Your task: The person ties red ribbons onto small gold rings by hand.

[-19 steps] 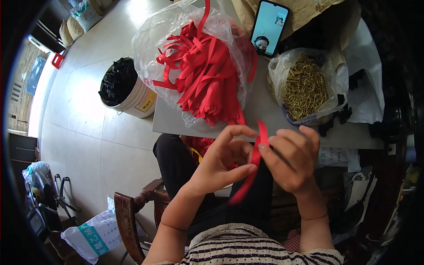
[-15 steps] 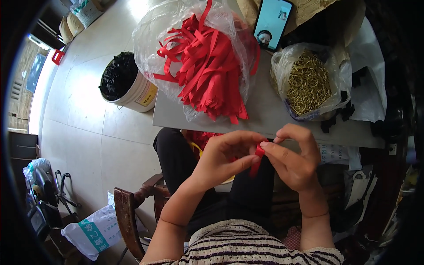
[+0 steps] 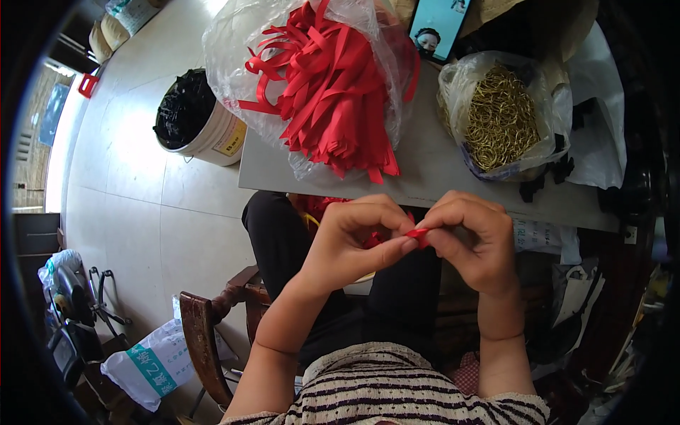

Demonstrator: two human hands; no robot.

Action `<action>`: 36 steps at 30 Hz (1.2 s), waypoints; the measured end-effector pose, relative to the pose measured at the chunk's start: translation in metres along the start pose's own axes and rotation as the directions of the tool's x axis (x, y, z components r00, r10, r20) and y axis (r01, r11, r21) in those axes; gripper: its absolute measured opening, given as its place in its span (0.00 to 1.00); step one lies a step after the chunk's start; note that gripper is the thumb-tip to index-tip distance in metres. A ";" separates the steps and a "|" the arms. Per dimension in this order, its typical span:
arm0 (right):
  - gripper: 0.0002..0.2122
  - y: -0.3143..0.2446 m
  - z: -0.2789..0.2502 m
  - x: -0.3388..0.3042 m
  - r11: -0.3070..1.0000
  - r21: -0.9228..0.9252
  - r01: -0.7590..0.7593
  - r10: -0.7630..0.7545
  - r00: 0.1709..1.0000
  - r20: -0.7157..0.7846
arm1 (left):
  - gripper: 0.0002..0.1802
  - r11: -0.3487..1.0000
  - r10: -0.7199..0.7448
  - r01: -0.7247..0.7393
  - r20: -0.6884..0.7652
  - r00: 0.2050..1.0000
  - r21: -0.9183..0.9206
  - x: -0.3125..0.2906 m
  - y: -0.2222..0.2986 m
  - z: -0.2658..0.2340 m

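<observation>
Right hand (image 3: 482,244) now curled inward, pinching red ribbon (image 3: 419,237) with left hand (image 3: 343,244), teal-banded white bag (image 3: 152,368) bearing print

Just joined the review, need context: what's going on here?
A seated person's left hand and right hand pinch a narrow red fabric ribbon, in front of the grey table. Whether it's knotted can't be seen. On the table: a clear plastic bag of red ribbons, left, and a second clear bag of gold-coloured wire loops, right.
</observation>
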State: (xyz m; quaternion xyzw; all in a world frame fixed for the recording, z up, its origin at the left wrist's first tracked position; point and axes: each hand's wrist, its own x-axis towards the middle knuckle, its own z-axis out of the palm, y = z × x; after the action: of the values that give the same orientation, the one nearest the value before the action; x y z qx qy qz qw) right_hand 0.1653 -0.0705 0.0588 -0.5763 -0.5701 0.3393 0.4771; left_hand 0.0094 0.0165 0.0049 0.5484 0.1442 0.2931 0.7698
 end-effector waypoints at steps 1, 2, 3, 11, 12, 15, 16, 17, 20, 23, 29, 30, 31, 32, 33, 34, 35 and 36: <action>0.04 0.000 -0.001 0.003 1.000 0.004 0.000 0.000 1.000 0.004 | 0.05 0.949 -0.159 0.174 0.078 0.984 -0.264 -0.001 0.000 -0.001; 0.04 0.000 -0.002 0.007 0.990 -0.046 0.133 -0.133 0.991 0.004 | 0.05 0.902 -0.220 0.260 0.153 0.964 -0.344 -0.001 0.001 -0.003; 0.04 0.000 -0.002 0.010 0.959 -0.094 0.267 -0.267 0.964 0.011 | 0.05 0.903 -0.221 0.258 0.145 0.964 -0.342 -0.002 0.001 -0.004; 0.08 0.002 0.008 -0.006 0.898 -0.292 0.328 -0.362 0.929 -0.071 | 0.05 0.735 -0.241 -0.008 -0.272 0.931 -0.678 -0.001 -0.001 -0.001; 0.07 -0.002 0.008 -0.008 0.886 -0.313 0.342 -0.373 0.927 -0.046 | 0.04 0.986 0.020 -0.075 -0.344 0.939 -0.147 0.002 0.000 -0.001; 0.06 -0.011 0.006 0.000 0.848 -0.410 0.334 -0.377 0.926 -0.025 | 0.09 0.794 0.162 -0.175 0.074 0.984 0.582 0.000 0.012 0.006; 0.06 -0.006 0.004 0.003 0.899 -0.337 0.278 -0.304 0.953 -0.024 | 0.10 0.791 0.078 -0.151 0.148 0.986 0.592 -0.001 0.019 0.005; 0.05 -0.003 0.002 0.002 0.941 -0.262 0.216 -0.229 0.973 -0.019 | 0.10 0.785 -0.006 -0.132 0.221 0.975 0.605 -0.001 0.025 0.005; 0.03 0.002 0.002 -0.003 0.998 -0.057 0.012 -0.016 0.997 -0.070 | 0.09 0.975 -0.033 0.056 -0.112 0.993 0.214 -0.006 0.026 0.018; 0.03 0.001 0.007 -0.010 0.903 0.347 -0.254 0.279 0.960 -0.024 | 0.10 0.931 0.231 -0.226 0.018 0.973 0.286 -0.011 0.011 0.012; 0.07 0.012 0.002 -0.017 0.990 -0.033 0.136 -0.138 0.986 -0.089 | 0.10 0.900 -0.097 0.057 -0.072 0.993 -0.431 -0.013 -0.004 0.013; 0.05 0.007 0.002 -0.019 0.992 -0.082 0.095 -0.101 0.992 -0.073 | 0.09 0.997 0.030 -0.038 -0.107 0.994 -0.069 -0.012 -0.004 0.011; 0.03 0.005 0.001 -0.020 0.990 -0.132 0.055 -0.063 0.996 -0.058 | 0.09 0.945 0.161 -0.126 -0.093 0.983 0.303 -0.011 -0.004 0.010; 0.02 0.012 -0.006 -0.016 0.975 -0.204 0.089 -0.101 0.994 -0.049 | 0.08 0.884 0.222 -0.171 -0.070 0.972 0.435 -0.012 -0.003 0.010; 0.02 0.023 -0.018 -0.009 0.954 -0.274 0.124 -0.140 0.989 -0.039 | 0.08 0.883 0.223 -0.171 -0.070 0.972 0.438 -0.013 -0.004 0.010; 0.04 0.034 -0.027 0.000 0.916 -0.399 -0.045 -0.058 0.969 -0.242 | 0.08 0.891 0.188 -0.131 -0.092 0.978 0.434 -0.014 -0.006 0.009; 0.06 0.044 -0.041 0.009 0.843 -0.484 -0.236 -0.008 0.893 -0.449 | 0.08 0.901 0.155 -0.096 -0.106 0.982 0.423 -0.014 -0.006 0.011; 0.06 0.057 -0.058 0.018 0.695 -0.648 -0.311 -0.043 0.882 -0.470 | 0.08 0.901 0.156 -0.101 -0.099 0.983 0.422 -0.014 -0.004 0.012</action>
State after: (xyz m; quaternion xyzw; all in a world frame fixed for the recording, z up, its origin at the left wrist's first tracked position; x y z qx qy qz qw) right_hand 0.2404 -0.0567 0.0262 -0.8176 -0.4845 -0.0135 0.3108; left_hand 0.0062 -0.0022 0.0042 0.6874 0.2167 0.3412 0.6035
